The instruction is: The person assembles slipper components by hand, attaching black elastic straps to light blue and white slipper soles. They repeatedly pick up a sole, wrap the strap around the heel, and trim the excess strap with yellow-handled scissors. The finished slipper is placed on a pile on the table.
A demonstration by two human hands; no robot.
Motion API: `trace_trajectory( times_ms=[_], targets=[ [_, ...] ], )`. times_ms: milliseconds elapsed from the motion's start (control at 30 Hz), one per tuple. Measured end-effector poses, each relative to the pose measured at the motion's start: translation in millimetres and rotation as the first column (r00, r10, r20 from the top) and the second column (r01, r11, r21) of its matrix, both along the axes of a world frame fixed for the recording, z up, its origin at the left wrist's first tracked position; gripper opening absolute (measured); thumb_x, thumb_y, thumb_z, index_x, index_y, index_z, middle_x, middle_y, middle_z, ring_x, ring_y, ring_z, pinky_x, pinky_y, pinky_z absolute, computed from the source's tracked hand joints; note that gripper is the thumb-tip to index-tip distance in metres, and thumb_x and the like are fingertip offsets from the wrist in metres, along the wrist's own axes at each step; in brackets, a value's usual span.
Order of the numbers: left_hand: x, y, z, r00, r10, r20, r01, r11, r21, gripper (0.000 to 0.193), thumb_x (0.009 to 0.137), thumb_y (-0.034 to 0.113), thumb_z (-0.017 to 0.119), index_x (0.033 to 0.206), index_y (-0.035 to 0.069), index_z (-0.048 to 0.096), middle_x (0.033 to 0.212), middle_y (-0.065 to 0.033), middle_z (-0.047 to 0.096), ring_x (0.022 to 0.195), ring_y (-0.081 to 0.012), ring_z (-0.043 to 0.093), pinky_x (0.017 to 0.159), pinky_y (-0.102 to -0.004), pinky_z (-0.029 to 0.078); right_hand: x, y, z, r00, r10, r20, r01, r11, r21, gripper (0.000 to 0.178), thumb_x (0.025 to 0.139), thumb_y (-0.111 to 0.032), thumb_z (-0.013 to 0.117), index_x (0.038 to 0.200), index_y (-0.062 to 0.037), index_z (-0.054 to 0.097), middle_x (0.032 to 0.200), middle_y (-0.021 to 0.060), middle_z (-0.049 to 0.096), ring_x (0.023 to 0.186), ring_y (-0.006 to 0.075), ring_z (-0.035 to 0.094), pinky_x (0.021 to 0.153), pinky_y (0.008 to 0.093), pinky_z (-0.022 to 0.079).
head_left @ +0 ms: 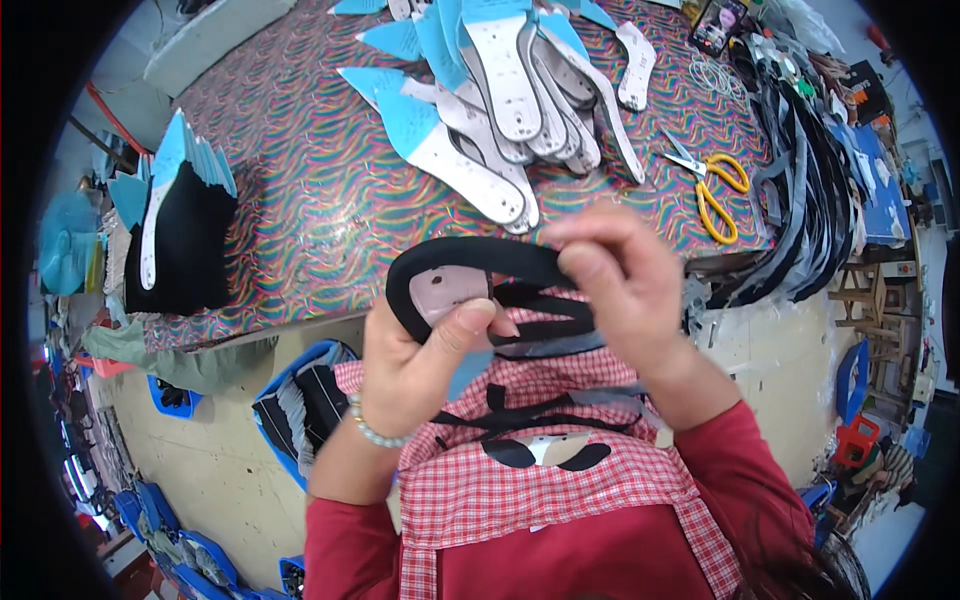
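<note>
Just in front of the table's near edge, my left hand (405, 365) grips a shoe insole, its thumb on the pale face. The insole (437, 288) has a rounded end, with a light blue part showing below my thumb. A black fabric strip (470, 250) curves around the rounded end and stretches to the right. My right hand (630, 290) pinches that strip between thumb and fingers. More of the strip hangs in loops under my hands, over the red checked apron (560, 490). My fingers hide the insole's far side.
A pile of white and blue insoles (510, 100) covers the table's far middle. Yellow-handled scissors (712, 190) lie at right, beside hanging black and grey strips (800, 190). A black-edged insole stack (190, 240) stands at left. Below is a blue bin (275, 425).
</note>
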State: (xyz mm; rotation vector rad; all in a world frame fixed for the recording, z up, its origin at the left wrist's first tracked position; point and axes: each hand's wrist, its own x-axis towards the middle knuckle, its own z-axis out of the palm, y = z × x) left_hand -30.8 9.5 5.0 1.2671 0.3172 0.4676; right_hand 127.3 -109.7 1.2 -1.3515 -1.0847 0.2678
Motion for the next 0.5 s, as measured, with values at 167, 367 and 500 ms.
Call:
trace_trajectory(
  times_ms=[167, 367, 500],
  targets=[
    [21, -15, -4, 0.943, 0.323, 0.084, -0.322, 0.946, -0.02, 0.029, 0.091, 0.021, 0.062, 0.105, -0.003, 0.06, 0.094, -0.0065, 0.064, 0.085, -0.0124, 0.06, 0.075, -0.0252, 0.048, -41, 19, -24, 0.993, 0.009, -0.116, -0.005, 0.999, 0.035, 0.018, 0.081, -0.005, 0.068, 0.098, -0.0031, 0.067, 0.084, 0.0067, 0.06, 0.078, 0.018, 0.057, 0.07, 0.0283, 0.045],
    [25, 3, -18, 0.924, 0.337, 0.18, -0.341, 0.94, -0.008, 0.03, 0.094, 0.027, 0.055, 0.099, -0.002, 0.062, 0.091, -0.0059, 0.062, 0.084, -0.0142, 0.058, 0.077, -0.029, 0.047, -27, 20, -30, 0.993, -0.006, 0.118, 0.002, 0.999, 0.036, 0.021, 0.077, -0.007, 0.072, 0.096, -0.0023, 0.066, 0.085, 0.0079, 0.058, 0.078, 0.0193, 0.059, 0.067, 0.0295, 0.048],
    [26, 2, -29, 0.92, 0.236, 0.312, -0.141, 0.944, -0.299, 0.034, 0.093, 0.03, 0.055, 0.101, -0.003, 0.061, 0.095, -0.0103, 0.061, 0.087, -0.0165, 0.059, 0.079, -0.0325, 0.047, -27, 6, -37, 0.977, 0.041, 0.208, -0.025, 0.997, -0.079, 0.022, 0.074, -0.013, 0.075, 0.09, -0.0025, 0.064, 0.082, 0.0087, 0.057, 0.076, 0.0198, 0.059, 0.063, 0.0304, 0.048]
  ],
)
